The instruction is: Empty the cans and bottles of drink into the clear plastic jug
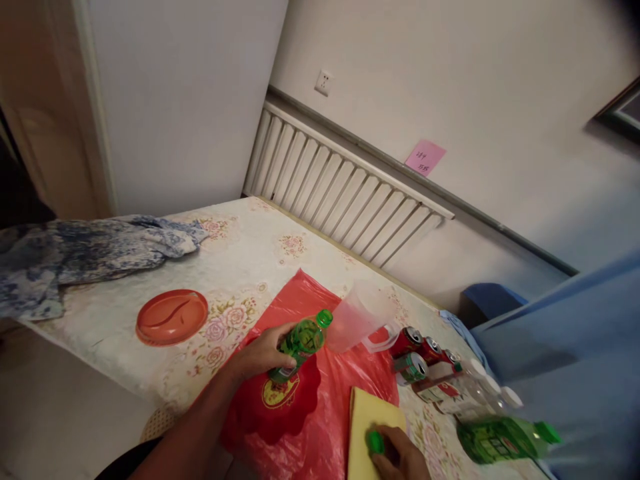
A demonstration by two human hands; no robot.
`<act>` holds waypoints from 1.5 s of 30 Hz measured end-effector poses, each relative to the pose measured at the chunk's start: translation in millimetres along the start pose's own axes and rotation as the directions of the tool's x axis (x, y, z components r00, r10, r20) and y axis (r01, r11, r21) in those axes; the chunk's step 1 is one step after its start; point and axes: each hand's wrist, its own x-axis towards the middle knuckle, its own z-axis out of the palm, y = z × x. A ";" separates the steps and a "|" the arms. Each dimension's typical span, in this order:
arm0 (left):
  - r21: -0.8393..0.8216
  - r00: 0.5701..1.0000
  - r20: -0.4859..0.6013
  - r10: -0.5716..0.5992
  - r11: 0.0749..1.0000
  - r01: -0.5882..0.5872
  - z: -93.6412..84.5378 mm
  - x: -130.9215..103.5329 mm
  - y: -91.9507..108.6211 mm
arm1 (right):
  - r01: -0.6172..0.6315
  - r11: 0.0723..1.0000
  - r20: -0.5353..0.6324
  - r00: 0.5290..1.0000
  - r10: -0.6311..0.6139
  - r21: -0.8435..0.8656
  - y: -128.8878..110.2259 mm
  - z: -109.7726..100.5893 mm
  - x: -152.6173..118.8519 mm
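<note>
A small green plastic bottle [305,339] is in my left hand [264,352], fingers wrapped around its body. It tilts to the right, and its neck shows no cap. Under it lies a red scallop-edged dish [303,417] with a yellow printed centre. My right hand [404,455] pinches a green bottle cap [375,441] above a folded yellow cloth [364,410]. Dish and cloth both rest on a red plastic sheet or bag [303,293]. Beyond the bottle stands a translucent plastic pitcher [359,312], its handle toward the right.
Several drink cans [411,339] and bottles, including a large green bottle [500,440], crowd the right side. An orange-red lid [171,317] lies at left on the flowered tablecloth [250,233], near a blue-patterned cloth [115,247]. A radiator [340,193] lines the wall behind.
</note>
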 end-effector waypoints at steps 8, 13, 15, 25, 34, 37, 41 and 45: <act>0.021 1.000 0.017 -0.018 1.000 0.017 4.2 0.3 6.2 | 0.215 0.976 -0.088 0.974 -0.211 0.041 -84.2 -19.3 51.2; 0.002 1.000 0.025 -0.014 1.000 0.014 3.9 1.0 2.4 | 0.353 0.935 -0.114 0.928 -0.355 -0.038 -139.5 -27.3 81.0; -0.013 0.999 0.030 -0.023 1.000 0.023 4.9 0.9 2.3 | 0.371 0.926 -0.091 0.922 -0.377 -0.078 -155.2 -28.1 89.3; 0.041 1.000 0.018 -0.005 0.999 0.004 6.1 0.0 4.3 | 0.488 0.864 0.028 0.872 -0.489 -0.127 -207.3 -37.5 107.9; 0.012 1.000 0.022 0.002 1.000 -0.002 6.0 -1.5 4.9 | 0.476 0.856 0.030 0.870 -0.491 0.202 -208.8 -33.0 115.2; 0.029 1.000 0.021 0.012 0.999 -0.013 6.0 -2.3 5.9 | 0.487 0.843 0.066 0.856 -0.512 0.227 -209.6 -34.0 117.4; 0.054 1.000 0.015 0.009 0.998 -0.010 6.4 -2.6 7.0 | 0.585 0.797 0.126 0.788 -0.603 0.151 -216.5 -39.6 116.3; 0.076 1.000 0.011 -0.009 0.997 0.008 6.2 -1.6 5.4 | 0.641 0.765 0.129 0.755 -0.643 0.057 -223.2 -43.2 114.5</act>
